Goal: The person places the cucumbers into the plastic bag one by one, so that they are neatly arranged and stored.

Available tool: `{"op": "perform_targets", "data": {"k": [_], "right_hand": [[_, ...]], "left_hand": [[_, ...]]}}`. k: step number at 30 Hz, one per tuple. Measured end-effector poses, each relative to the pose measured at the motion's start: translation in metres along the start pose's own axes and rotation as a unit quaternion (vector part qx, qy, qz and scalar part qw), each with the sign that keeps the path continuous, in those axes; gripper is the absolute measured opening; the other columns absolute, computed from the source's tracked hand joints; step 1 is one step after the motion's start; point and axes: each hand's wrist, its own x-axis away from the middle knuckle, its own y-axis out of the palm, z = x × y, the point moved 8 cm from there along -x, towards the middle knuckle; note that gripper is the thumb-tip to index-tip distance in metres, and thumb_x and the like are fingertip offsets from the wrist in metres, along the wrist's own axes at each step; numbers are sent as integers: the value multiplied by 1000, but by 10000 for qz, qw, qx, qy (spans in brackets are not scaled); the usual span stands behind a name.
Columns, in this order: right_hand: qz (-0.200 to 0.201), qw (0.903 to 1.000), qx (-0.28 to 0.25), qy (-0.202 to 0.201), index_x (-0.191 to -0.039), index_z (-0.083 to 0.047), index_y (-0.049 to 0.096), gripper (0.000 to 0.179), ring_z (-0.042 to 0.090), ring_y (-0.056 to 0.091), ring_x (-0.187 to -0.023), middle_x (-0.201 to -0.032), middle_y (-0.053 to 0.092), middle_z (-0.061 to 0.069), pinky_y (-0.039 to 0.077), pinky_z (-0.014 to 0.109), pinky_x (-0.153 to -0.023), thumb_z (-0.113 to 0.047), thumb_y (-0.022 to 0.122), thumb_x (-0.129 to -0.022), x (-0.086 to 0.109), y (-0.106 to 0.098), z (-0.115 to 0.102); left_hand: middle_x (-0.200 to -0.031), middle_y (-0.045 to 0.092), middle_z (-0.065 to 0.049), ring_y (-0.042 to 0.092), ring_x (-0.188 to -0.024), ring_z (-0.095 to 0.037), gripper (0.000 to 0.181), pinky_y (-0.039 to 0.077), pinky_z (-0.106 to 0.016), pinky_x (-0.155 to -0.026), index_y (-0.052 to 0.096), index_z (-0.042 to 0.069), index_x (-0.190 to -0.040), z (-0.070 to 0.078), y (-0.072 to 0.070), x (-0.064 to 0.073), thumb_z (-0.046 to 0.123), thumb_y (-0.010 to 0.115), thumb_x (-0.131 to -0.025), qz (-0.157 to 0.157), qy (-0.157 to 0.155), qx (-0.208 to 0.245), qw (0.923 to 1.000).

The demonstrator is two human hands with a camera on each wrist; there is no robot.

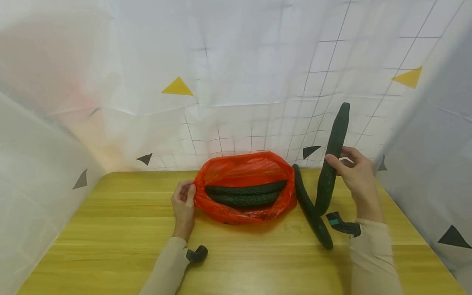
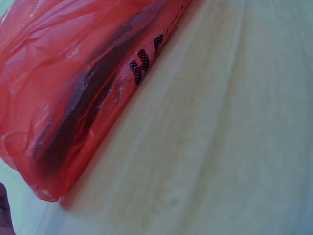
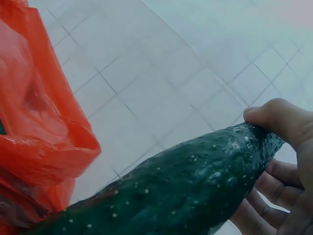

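Your beige sleeves (image 1: pixel 374 256) lie nearest the head camera. Your right hand (image 1: pixel 355 170) pinches a steeply tilted cucumber (image 1: pixel 336 140) between thumb and fingers; a loose cucumber (image 1: pixel 305 197) lies on the wooden table (image 1: pixel 110 221) beside the red bag (image 1: pixel 230 215). Your left hand (image 1: pixel 183 200) pinches the bag's rim; two bagged cucumbers (image 1: pixel 243 200) rest inside.

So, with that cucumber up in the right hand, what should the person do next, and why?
Probably shift the held cucumber left, over the mouth of the red bag. The right fingers already have it raised beside the bag, the mouth stands open, two cucumbers lie inside, and the left fingers are at the rim.
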Motion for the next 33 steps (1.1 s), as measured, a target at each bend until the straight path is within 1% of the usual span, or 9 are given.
{"op": "perform_targets", "data": {"k": [3,6,10,13,19,28,30,33], "right_hand": [[-132,9996,-248,-55,-121,-14,55,40,-1,63,-74,-99,58,-10,51,12,-67,-22,70,-85,-2,7,0],[-155,9997,-176,-105,-121,-15,55,40,-2,64,-75,-100,59,-12,51,12,-68,-23,70,-85,-3,12,0],[-172,9997,-71,-155,-125,-15,53,44,-3,63,-78,-105,58,-12,51,11,-70,-24,70,-86,-3,17,-2],[-196,9995,-163,-184,-125,-14,54,44,-2,63,-79,-106,58,-11,51,11,-71,-24,70,-85,-2,21,-4],[-227,9986,-436,-183,-120,-14,56,39,0,63,-78,-103,59,-8,52,13,-70,-22,71,-85,-1,27,-7],[-143,9979,-522,-357,-121,-12,56,40,2,64,-80,-106,59,-6,53,14,-70,-21,71,-85,0,31,-12],[-114,9969,-677,-388,-121,-12,57,40,2,64,-79,-105,59,-5,53,14,-70,-19,71,-84,0,31,-13],[-9,9935,-1054,-440,-119,-11,58,39,3,64,-77,-102,59,-3,54,16,-68,-16,72,-84,1,30,-15]], "left_hand": [[-92,63,2,59,-84,-10,28,49,-16,-76,60,-6,-107,1,0,0,17,63,-91,-3,-8,8,10000],[-92,63,2,58,-84,-10,28,49,-16,-77,60,-7,-107,1,1,0,16,62,-91,-18,-20,23,10000],[-92,63,2,58,-84,-9,27,49,-16,-77,60,-7,-107,1,1,0,16,62,-91,-18,-34,19,10000],[-93,63,3,59,-84,-9,27,49,-15,-77,60,-7,-108,1,1,0,14,62,-91,-32,-35,-3,10000],[-93,63,3,59,-85,-8,26,49,-15,-77,60,-8,-108,0,1,0,12,61,-91,-68,1,-21,10000],[-93,63,3,58,-85,-9,27,49,-15,-77,60,-7,-108,1,1,1,13,61,-91,-52,-55,2,10000],[-93,63,3,58,-84,-9,27,49,-15,-77,59,-8,-108,2,2,1,13,61,-91,-48,-53,28,10000],[-93,63,2,58,-84,-9,27,49,-15,-77,59,-8,-108,2,2,1,14,62,-91,-46,-59,23,10000]]}}
